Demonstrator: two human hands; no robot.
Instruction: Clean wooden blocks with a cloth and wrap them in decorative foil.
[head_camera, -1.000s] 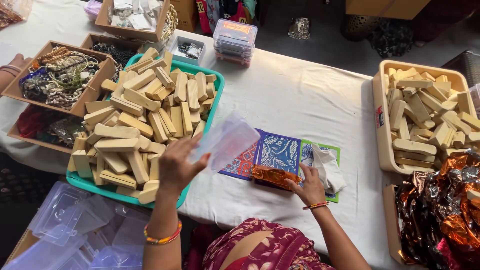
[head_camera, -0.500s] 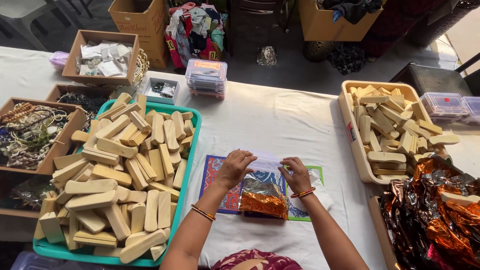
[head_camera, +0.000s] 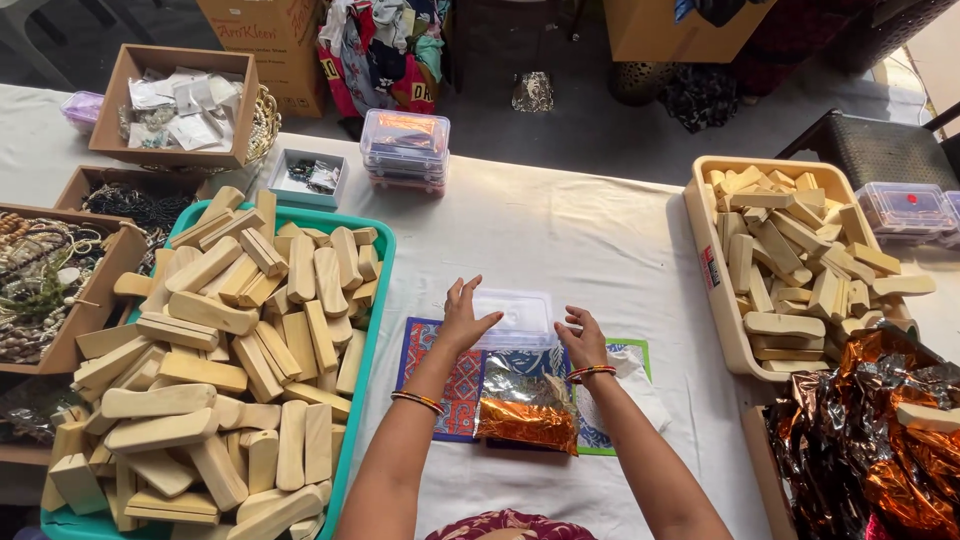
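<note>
My left hand (head_camera: 465, 315) and my right hand (head_camera: 583, 338) grip the two ends of a clear plastic box (head_camera: 516, 319) that rests on a blue patterned mat (head_camera: 445, 385) on the white table. Just in front of the box, between my forearms, lies an orange foil packet (head_camera: 527, 420). A white sheet (head_camera: 640, 385) sits under my right wrist. To my left stands a teal tray (head_camera: 384, 255) heaped with pale wooden blocks (head_camera: 225, 350).
A beige tub (head_camera: 710, 265) of wooden blocks sits at right, with crumpled orange foil (head_camera: 870, 420) in front of it. Stacked clear boxes (head_camera: 405, 150) stand at the table's far edge. Cardboard boxes of beads and small packets (head_camera: 175, 105) line the left side.
My left hand brought the clear box from above the teal tray down onto the mat. Both hands now hold it there, beyond the foil packet. The view has shifted.
</note>
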